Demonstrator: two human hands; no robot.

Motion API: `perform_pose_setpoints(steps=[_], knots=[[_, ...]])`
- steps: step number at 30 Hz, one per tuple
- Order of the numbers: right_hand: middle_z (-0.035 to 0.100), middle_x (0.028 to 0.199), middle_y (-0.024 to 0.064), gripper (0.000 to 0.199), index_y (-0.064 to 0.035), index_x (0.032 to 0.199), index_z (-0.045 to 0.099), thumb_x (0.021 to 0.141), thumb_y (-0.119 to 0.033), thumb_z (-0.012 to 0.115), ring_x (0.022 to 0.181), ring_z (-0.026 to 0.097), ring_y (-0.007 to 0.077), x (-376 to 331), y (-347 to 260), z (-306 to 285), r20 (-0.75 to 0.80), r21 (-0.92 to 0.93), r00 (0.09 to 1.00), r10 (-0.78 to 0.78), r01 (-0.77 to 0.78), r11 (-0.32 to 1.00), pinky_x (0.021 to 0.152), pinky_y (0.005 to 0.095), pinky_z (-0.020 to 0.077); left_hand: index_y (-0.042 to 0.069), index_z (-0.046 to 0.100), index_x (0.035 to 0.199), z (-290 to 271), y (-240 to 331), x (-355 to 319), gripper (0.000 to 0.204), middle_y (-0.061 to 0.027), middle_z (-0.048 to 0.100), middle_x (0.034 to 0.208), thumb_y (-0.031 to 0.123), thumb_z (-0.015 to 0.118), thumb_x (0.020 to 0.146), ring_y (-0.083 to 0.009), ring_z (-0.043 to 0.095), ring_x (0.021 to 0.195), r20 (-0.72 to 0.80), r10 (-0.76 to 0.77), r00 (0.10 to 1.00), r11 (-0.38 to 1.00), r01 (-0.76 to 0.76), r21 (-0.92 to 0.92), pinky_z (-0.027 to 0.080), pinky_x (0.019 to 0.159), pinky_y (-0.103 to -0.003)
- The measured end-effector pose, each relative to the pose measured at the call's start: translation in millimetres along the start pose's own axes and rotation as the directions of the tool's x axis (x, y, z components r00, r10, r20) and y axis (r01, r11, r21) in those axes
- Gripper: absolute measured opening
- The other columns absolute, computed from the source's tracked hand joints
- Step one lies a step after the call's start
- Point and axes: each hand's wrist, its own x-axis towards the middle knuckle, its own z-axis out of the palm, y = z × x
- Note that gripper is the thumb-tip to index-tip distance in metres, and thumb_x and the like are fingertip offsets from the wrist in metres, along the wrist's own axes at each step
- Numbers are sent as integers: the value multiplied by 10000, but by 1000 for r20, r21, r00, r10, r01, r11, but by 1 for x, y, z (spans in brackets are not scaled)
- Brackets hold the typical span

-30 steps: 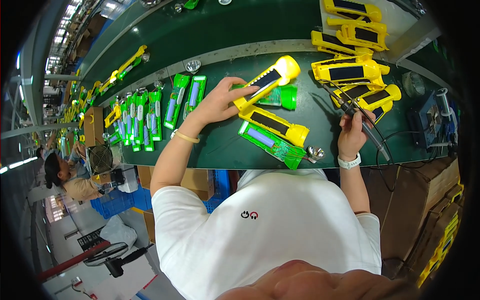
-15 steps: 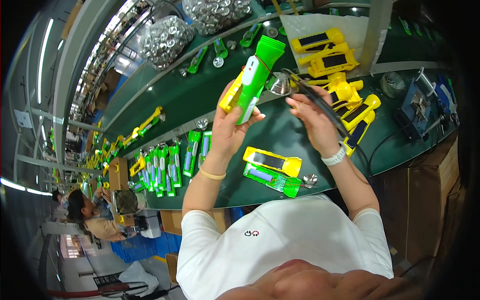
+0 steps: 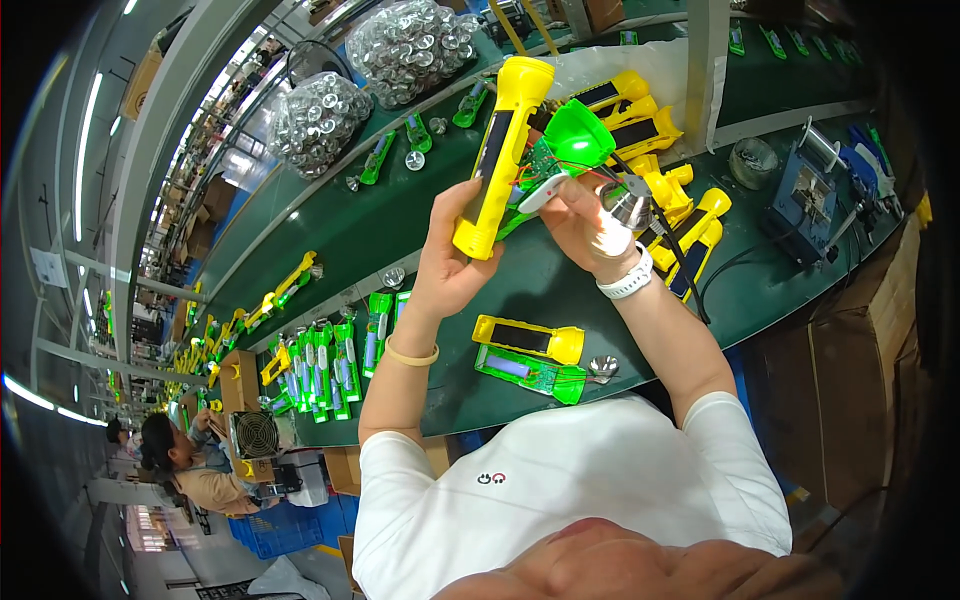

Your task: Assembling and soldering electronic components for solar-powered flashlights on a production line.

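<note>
- Room: long factory hall w/ strip lights on the left, grey beams overhead, benches running far back.
- Green workbench (image 3: 400, 215) — long, covered in green mat, curves across the view; raised pale ledge along its middle.
- Brown cartons (image 3: 850, 370) stacked under bench edge at right; blue crate (image 3: 290, 525) on floor lower left.
- Another person (image 3: 190, 470) seated lower left, beside a small fan (image 3: 256, 434).
- Two clear bags of silver reflector cups (image 3: 410, 45) on far side of bench.
- Pile of yellow torch shells (image 3: 650, 130) behind the hands; row of green inner frames (image 3: 325, 360) at left on near side.
- Blue fixture w/ spool (image 3: 810, 185) at right end of bench.
- On bench just below the hands: one yellow shell half (image 3: 530, 340), a green frame w/ battery (image 3: 530, 372) touching it, a loose reflector (image 3: 603, 366) beside.
- Yellow torch body (image 3: 500, 150) — held up above bench, nearly upright, green frame and circuit board showing at its side.
- Left hand (image 3: 450, 260): fingers closed around lower end of torch body.
- Right hand (image 3: 590, 215), white wristband: fingers pinched on a small white-handled tool (image 3: 545, 190) against the board; a silver reflector sits by the thumb — can't tell if gripped. Black cable trails off the wrist.
</note>
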Motion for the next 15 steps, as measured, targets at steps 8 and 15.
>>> perform_pose_setpoints(steps=[8, 15], knots=[[635, 963, -9, 228, -137, 1049, 588, 834, -125, 664, 916, 610, 133, 14, -3, 20, -196, 152, 978, -76, 107, 983, 818, 280, 497, 36, 383, 1319, 14, 4, 18, 515, -98, 412, 1232, 196, 583, 872, -191, 412, 1154, -205, 286, 936, 956, -265, 123, 328, 986, -316], [649, 913, 3, 243, -122, 1019, 600, 806, -175, 705, 856, 624, 131, 27, -19, 38, -191, 25, 977, -98, 104, 994, 736, 256, 502, -2, 276, 1370, 17, 25, 30, 539, -125, 396, 1337, 133, 513, 905, -209, 418, 1219, -214, 143, 966, 981, -166, -96, 352, 1010, -346]])
